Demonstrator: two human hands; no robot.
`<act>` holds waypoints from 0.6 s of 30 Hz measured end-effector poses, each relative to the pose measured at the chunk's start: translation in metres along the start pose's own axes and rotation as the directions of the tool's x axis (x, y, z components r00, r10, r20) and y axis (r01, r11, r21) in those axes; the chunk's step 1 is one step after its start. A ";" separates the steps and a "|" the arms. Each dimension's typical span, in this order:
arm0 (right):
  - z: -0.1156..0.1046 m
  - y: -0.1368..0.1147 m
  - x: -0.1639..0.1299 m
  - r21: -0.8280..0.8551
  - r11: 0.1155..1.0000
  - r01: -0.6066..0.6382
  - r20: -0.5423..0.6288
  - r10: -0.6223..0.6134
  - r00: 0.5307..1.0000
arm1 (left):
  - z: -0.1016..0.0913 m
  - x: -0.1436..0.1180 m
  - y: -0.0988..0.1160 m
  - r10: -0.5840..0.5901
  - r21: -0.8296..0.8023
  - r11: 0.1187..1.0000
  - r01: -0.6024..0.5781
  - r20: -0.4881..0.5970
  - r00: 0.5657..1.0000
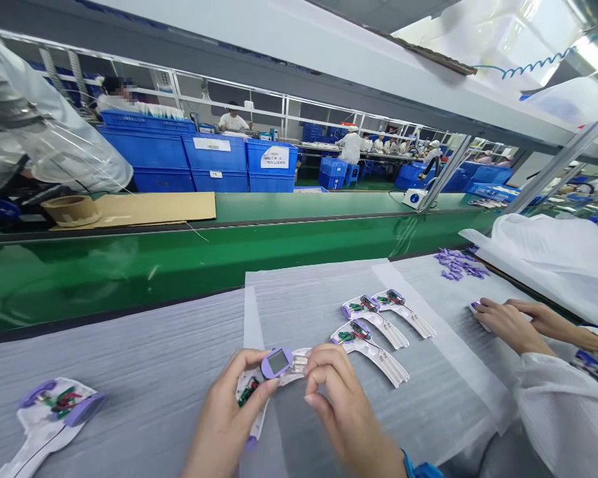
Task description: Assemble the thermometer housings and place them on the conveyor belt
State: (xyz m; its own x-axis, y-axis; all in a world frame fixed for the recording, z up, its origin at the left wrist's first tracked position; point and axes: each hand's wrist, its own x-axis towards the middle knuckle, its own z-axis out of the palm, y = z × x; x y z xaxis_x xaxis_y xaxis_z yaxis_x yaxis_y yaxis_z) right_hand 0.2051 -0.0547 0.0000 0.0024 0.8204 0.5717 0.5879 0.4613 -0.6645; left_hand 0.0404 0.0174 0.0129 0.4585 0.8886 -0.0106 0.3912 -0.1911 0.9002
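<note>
My left hand (234, 405) grips a white, pistol-shaped thermometer housing half (299, 362) that has a green circuit board inside. Its purple-framed display (278, 362) sits between my thumb and fingers, screen facing up. Close by, at the handle, my right hand (336, 392) has its fingers curled and pinched together; whatever they may hold is too small to tell. Three similar open housings (371, 348) with wires and boards lie just beyond on the right. Another housing (62, 405), with purple end pieces, rests at the far left.
White foam sheeting (154, 372) covers the bench. A co-worker's hands (515, 322) are at the right, near a pile of small purple parts (459, 263). Behind runs a green conveyor (299, 245), with cardboard (159, 207) and a tape roll (72, 210). An overhead shelf crosses above.
</note>
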 end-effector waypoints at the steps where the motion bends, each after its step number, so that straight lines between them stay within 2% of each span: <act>1: 0.001 0.001 0.000 0.004 1.000 -0.023 -0.023 0.023 0.999 | -0.001 0.001 0.000 0.007 -0.002 1.000 -0.007 -0.014 1.000; 3: 0.001 0.004 0.003 0.017 0.996 -0.088 -0.050 0.089 0.995 | -0.001 0.001 0.001 0.041 -0.020 0.999 -0.041 0.005 0.999; 6: 0.001 0.007 0.011 0.037 0.989 -0.144 -0.026 0.145 0.989 | 0.003 -0.003 0.003 0.088 -0.066 0.994 -0.085 0.047 0.995; 12: 0.000 0.006 0.017 0.038 0.996 -0.081 0.050 0.079 0.996 | 0.007 -0.007 0.005 0.098 -0.077 0.993 -0.092 0.076 0.992; 18: 0.004 0.005 0.008 -0.058 0.998 0.031 -0.019 -0.033 0.999 | 0.008 -0.005 0.010 0.057 -0.061 0.997 -0.054 0.046 0.997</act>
State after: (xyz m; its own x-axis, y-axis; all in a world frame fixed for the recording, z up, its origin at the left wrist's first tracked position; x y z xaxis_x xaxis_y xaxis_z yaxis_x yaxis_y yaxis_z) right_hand 0.2045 -0.0439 -0.0008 -0.0016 0.7984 0.6021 0.6339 0.4665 -0.6169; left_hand 0.0485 0.0074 0.0179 0.5165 0.8561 0.0207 0.3164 -0.2133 0.9243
